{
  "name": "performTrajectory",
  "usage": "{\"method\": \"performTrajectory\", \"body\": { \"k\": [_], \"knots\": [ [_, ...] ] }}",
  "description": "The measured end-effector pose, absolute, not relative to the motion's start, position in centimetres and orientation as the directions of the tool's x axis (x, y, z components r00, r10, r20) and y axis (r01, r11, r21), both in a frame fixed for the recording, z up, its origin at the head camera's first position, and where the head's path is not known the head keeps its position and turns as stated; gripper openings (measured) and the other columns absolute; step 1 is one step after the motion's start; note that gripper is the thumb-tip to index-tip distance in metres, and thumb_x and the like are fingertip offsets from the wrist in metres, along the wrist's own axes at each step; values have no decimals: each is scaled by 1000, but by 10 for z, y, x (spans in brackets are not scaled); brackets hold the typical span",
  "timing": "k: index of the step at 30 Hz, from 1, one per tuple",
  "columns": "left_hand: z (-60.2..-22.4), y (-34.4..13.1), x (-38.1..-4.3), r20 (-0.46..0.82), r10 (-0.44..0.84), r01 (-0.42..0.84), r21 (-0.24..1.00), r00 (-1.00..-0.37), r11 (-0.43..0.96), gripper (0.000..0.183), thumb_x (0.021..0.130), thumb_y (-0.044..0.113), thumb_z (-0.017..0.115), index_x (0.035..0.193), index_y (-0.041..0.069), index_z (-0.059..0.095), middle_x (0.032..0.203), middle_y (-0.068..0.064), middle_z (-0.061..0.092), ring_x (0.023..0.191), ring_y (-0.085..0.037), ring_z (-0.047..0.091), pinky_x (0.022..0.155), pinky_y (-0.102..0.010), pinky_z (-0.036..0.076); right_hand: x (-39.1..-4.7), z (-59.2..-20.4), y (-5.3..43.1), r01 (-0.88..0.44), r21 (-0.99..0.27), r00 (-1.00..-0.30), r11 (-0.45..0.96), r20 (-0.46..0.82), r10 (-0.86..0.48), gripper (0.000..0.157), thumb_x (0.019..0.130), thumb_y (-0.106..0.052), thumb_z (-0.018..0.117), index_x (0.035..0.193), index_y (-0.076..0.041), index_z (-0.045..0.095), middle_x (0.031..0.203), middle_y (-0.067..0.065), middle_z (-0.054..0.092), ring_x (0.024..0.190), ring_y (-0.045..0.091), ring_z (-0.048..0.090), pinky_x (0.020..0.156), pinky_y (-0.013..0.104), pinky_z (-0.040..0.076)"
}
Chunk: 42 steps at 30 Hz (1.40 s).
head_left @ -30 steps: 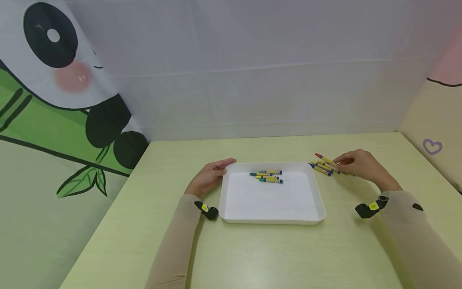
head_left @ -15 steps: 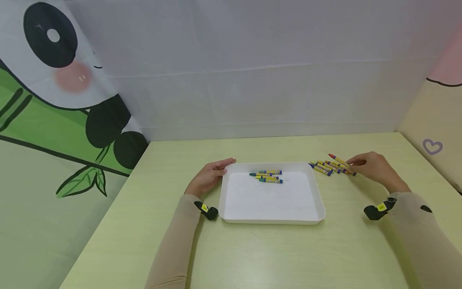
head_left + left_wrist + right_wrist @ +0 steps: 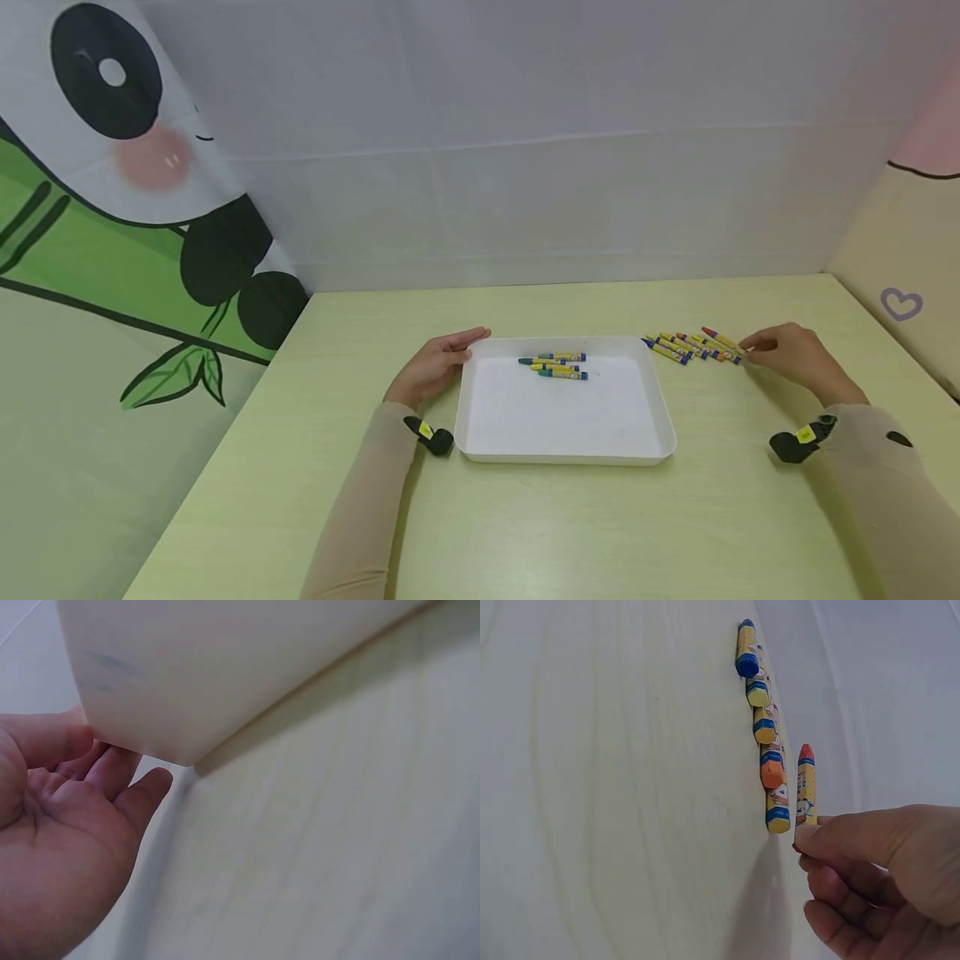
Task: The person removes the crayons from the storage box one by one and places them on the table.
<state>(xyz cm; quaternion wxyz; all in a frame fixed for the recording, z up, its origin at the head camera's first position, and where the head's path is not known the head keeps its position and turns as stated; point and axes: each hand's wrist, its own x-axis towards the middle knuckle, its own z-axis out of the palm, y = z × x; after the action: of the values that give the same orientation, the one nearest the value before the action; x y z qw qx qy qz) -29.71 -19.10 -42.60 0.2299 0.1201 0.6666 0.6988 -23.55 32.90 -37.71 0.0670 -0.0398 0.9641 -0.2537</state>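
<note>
At its left back corner, my left hand (image 3: 430, 367) holds the white tray (image 3: 566, 425), thumb against the rim; the left wrist view shows fingers (image 3: 112, 769) partly behind the tray wall. Inside the tray lie several green-toned crayons (image 3: 562, 375) in yellow wrappers. My right hand (image 3: 795, 354) pinches the back end of a red crayon (image 3: 806, 784) between thumb and fingers, its tip pointing away. Beside it, a slanted row of several crayons lies on the table, among them a blue crayon (image 3: 747, 652), an orange crayon (image 3: 772, 769) and a yellow crayon (image 3: 778, 810).
The pale wooden table (image 3: 570, 525) ends at a light cloth backdrop (image 3: 540, 208) behind. Printed cloth (image 3: 127, 242) hangs on the left, and a beige panel with a heart stands on the right. The crayon row begins just beside the tray's right back corner.
My right hand has moved right with the red crayon, from over the pile to the row's right end, uncovering the other crayons. The left hand and tray stay put.
</note>
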Motion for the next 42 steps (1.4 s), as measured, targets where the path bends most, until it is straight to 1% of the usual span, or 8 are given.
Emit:
{"method": "performTrajectory", "body": {
  "k": [6, 13, 18, 23, 33, 36, 42],
  "knots": [
    [-425, -192, -297, -143, 481, -165, 986, -865, -4, 49, 99, -5, 39, 147, 5, 39, 155, -8, 35, 145, -23, 27, 118, -42, 25, -235, -381, 333, -26, -500, -987, 865, -127, -102, 36, 91, -15, 59, 117, 10, 62, 112, 32, 63, 97, 43, 61, 77, 49, 51],
    [-424, -191, -296, -151, 476, -177, 984, -867, -10, 48, 99, -5, 40, 147, 6, 39, 154, -7, 36, 145, -22, 28, 118, -41, 25, -234, -381, 332, -26, -497, -986, 867, -131, -104, 35, 91, -14, 60, 115, 11, 63, 111, 33, 63, 101, 47, 58, 81, 55, 48],
    [-424, -192, -296, -162, 461, -186, 983, -872, -6, 48, 100, -4, 40, 146, 6, 41, 154, -5, 38, 144, -20, 31, 117, -40, 27, -232, -380, 331, -18, -502, -986, 865, -136, -99, 36, 91, -15, 59, 115, 11, 63, 111, 33, 63, 101, 47, 58, 81, 54, 49],
    [-424, -192, -296, -154, 470, -179, 984, -869, -10, 48, 99, -5, 39, 146, 6, 40, 154, -6, 37, 144, -21, 30, 117, -40, 26, -231, -379, 330, -9, -489, -985, 872, -145, -91, 37, 90, -16, 59, 116, 11, 62, 111, 33, 62, 100, 47, 58, 80, 54, 49],
    [-425, -192, -296, -162, 460, -188, 982, -873, -11, 48, 99, -5, 40, 146, 6, 41, 153, -5, 38, 144, -20, 30, 118, -40, 25, -232, -377, 331, 9, -467, -983, 884, -166, -77, 45, 90, -17, 62, 122, 14, 56, 112, 34, 59, 99, 46, 57, 79, 55, 48],
    [-425, -192, -296, -161, 459, -185, 983, -874, -8, 48, 99, -5, 40, 146, 7, 42, 153, -5, 39, 144, -20, 30, 118, -40, 26, -232, -376, 330, 1, -466, -983, 885, -161, -84, 46, 90, -17, 63, 123, 14, 55, 112, 34, 59, 99, 46, 56, 79, 55, 47],
    [-424, -192, -295, -158, 460, -182, 983, -874, -8, 47, 99, -4, 41, 145, 7, 42, 153, -5, 39, 144, -20, 31, 118, -41, 26, -232, -369, 324, -55, -470, -984, 881, -123, -127, 45, 91, -16, 61, 123, 15, 55, 111, 33, 61, 99, 45, 58, 78, 53, 49]
  ]
}}
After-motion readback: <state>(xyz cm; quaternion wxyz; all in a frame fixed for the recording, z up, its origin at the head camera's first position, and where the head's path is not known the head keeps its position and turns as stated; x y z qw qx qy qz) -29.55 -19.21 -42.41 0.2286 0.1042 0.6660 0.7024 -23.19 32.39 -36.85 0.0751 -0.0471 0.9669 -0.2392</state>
